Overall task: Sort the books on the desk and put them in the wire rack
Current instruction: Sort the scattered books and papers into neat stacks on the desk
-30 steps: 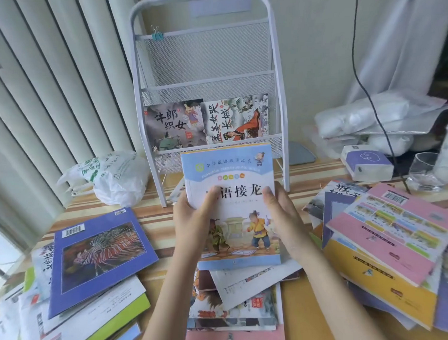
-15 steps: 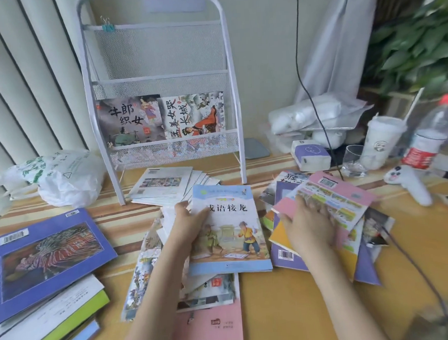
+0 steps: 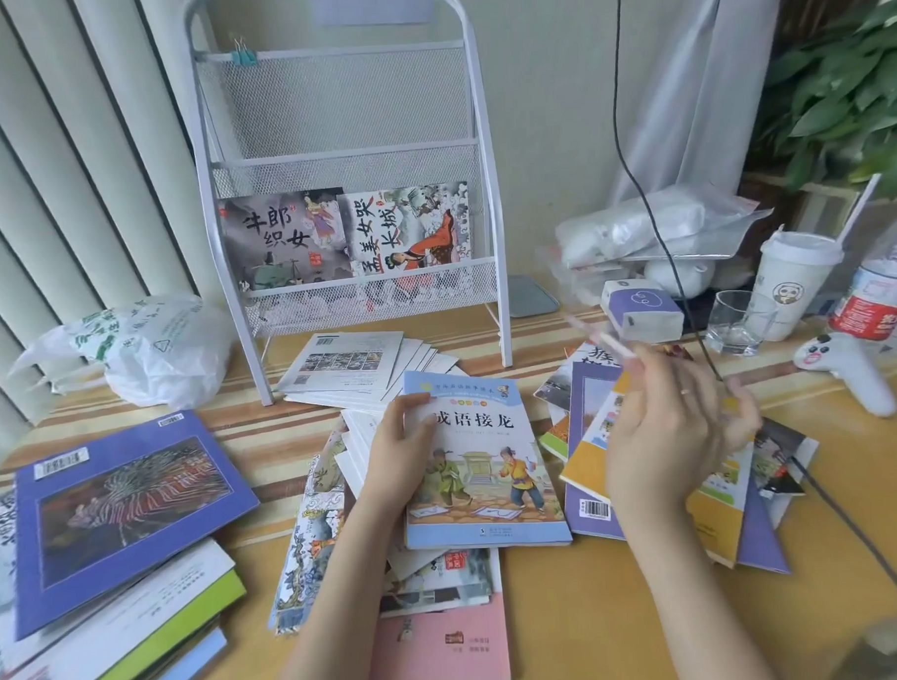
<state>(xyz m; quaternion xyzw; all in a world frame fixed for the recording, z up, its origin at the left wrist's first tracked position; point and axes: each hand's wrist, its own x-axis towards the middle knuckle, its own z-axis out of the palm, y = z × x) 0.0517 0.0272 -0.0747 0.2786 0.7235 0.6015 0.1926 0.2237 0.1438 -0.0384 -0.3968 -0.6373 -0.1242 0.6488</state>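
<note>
The left hand [image 3: 397,460] grips the left edge of a light-blue illustrated paperback book [image 3: 485,461] lying on the middle pile of the wooden desk [image 3: 577,617], before the white wire rack [image 3: 346,154] holding 2 picture books [image 3: 347,236]. The right hand [image 3: 666,433] pinches a blurred pink book [image 3: 606,340] above the desk's right pile.

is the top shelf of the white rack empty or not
Empty: only bare mesh shows in the white wire rack's top shelf.

- Soft, even daylight fills the scene, brightest at 9 o'clock through the blinds [image 3: 53,167].
- Shadows under the books [image 3: 485,456] are faint; no harsh glare.
- The right hand [image 3: 666,433] and the pink book [image 3: 611,343] it lifts smear with motion blur.
- Wide-angle bending bows the rack [image 3: 483,132] and edges.
</note>
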